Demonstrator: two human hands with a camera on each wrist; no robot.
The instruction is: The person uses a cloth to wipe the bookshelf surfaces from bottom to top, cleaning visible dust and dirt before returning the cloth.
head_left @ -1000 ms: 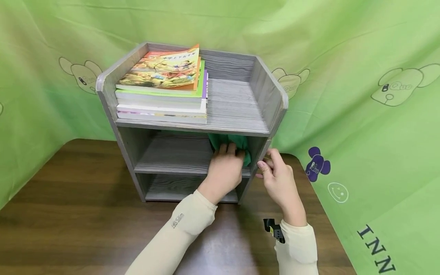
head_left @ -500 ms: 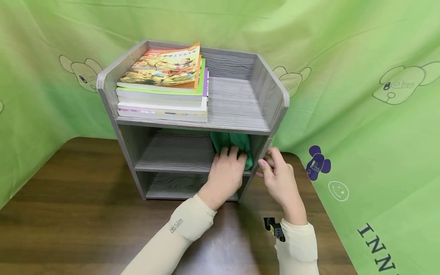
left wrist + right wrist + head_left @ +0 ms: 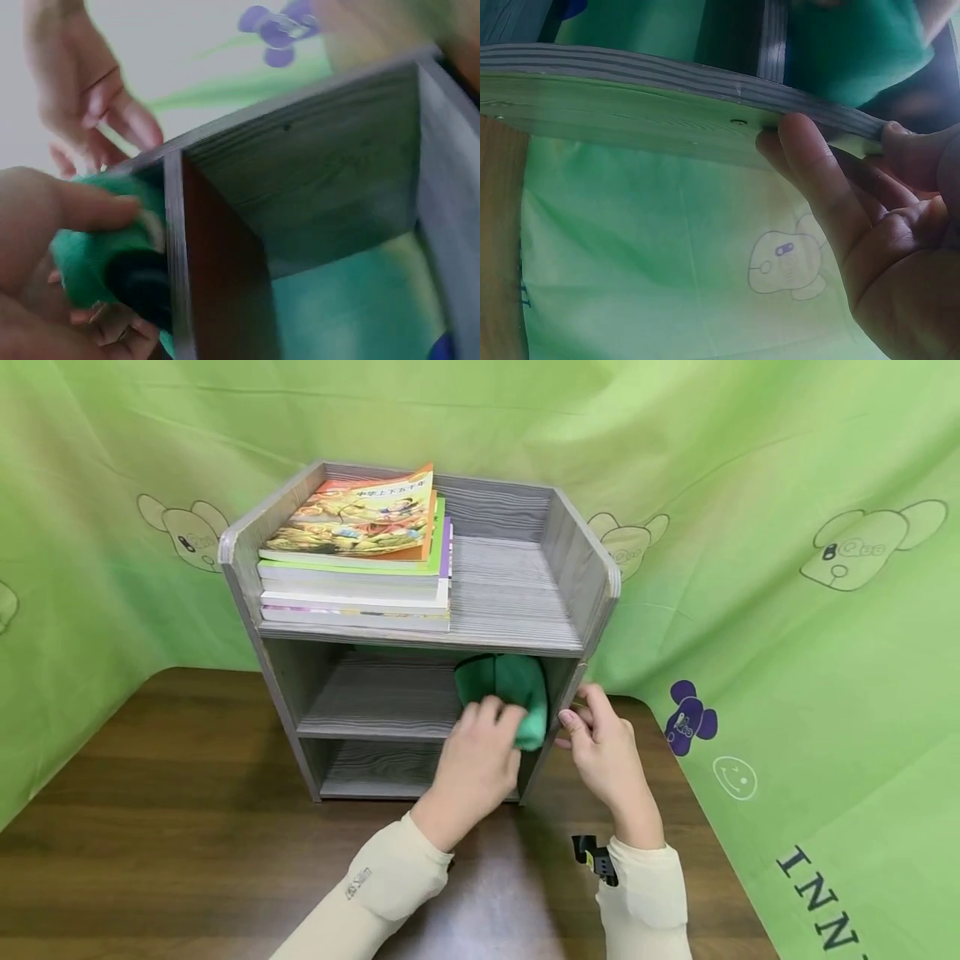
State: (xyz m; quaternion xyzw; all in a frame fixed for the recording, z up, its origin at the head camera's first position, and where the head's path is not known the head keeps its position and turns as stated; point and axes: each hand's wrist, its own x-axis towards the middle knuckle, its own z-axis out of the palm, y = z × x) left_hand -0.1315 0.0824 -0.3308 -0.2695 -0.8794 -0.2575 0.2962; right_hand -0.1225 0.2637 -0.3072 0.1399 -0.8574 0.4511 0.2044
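The green cloth item [image 3: 516, 678] is in the middle compartment of the gray shelf [image 3: 517, 577], at its right end, against or close beside the right side panel. Its long axis slants, from the upper left inside the shelf down to the right, and a rounded end points down toward the shelf's front edge. The cloth is plain, soft and bulging, with a dark trim along its upper left border, a seam line down it, and a dark patch visible from the left wrist. The left hand [image 3: 476, 756], at the shelf's front, is partly closed, gripping the cloth between thumb and fingers. The right hand [image 3: 609, 752] pinches the front edge of the shelf's right side panel, thumb opposite fingers. Stacked books [image 3: 360, 531] lie on the shelf's top, at the left.
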